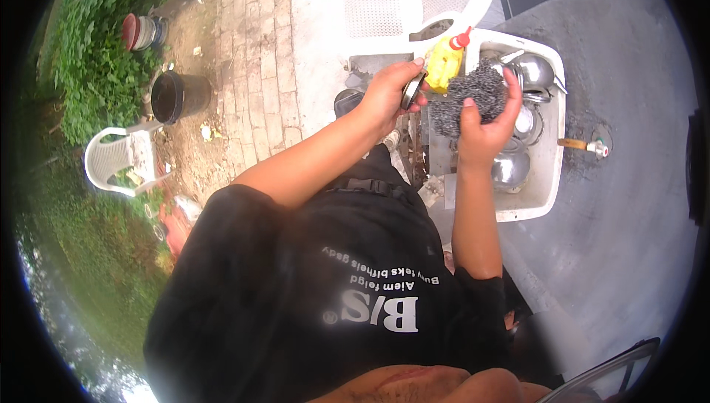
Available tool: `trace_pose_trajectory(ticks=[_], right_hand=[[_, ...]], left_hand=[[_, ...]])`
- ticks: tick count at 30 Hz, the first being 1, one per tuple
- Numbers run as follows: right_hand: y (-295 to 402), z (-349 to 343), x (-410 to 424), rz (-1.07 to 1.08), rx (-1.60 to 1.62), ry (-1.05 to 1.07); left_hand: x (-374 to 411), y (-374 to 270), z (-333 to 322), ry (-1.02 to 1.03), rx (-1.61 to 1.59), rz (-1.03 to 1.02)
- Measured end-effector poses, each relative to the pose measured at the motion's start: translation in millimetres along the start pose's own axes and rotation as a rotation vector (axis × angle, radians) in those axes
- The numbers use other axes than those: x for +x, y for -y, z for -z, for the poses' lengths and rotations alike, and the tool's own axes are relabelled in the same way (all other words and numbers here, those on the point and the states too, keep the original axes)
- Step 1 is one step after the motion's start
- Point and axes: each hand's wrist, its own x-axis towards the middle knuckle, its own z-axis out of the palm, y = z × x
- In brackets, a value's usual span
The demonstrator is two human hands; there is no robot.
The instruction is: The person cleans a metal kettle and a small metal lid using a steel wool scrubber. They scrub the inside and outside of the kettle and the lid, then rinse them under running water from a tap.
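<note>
My left hand grips a small round metal lid by its edge, thumb on top. My right hand holds a large tangled pad of steel wool, with thumb and fingers spread around it. The lid and the steel wool are apart. Between and beyond my hands is a yellow plastic bottle with a red cap, close to the sink's edge. A white sink lies under and to the right of my right hand. Several shiny stainless steel vessels are inside it, partly hidden by that hand and the steel wool.
A tap with a brownish spout sticks out from the grey wall over the sink. One white plastic chair stands ahead, another at left. A dark bucket stands beside the brick path, near green plants.
</note>
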Motion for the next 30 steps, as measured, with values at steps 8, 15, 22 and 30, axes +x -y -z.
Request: trace_pose_trajectory(ticks=[8,15,22,30], right_hand=[[22,-70,-16,0.128,-0.129,0.323],[31,-119,-23,0.226,-0.149,0.225],[36,-142,-10,0.023,-0.003,0.262],[44,-157,-25,0.304,-0.270,0.381]], left_hand=[[4,-36,37,-0.167,-0.241,-0.248],[-6,-56,70,0.051,-0.050,-0.460],[-19,-53,87,-0.089,0.114,-0.636],[-13,-79,109,-0.105,0.100,-0.539]])
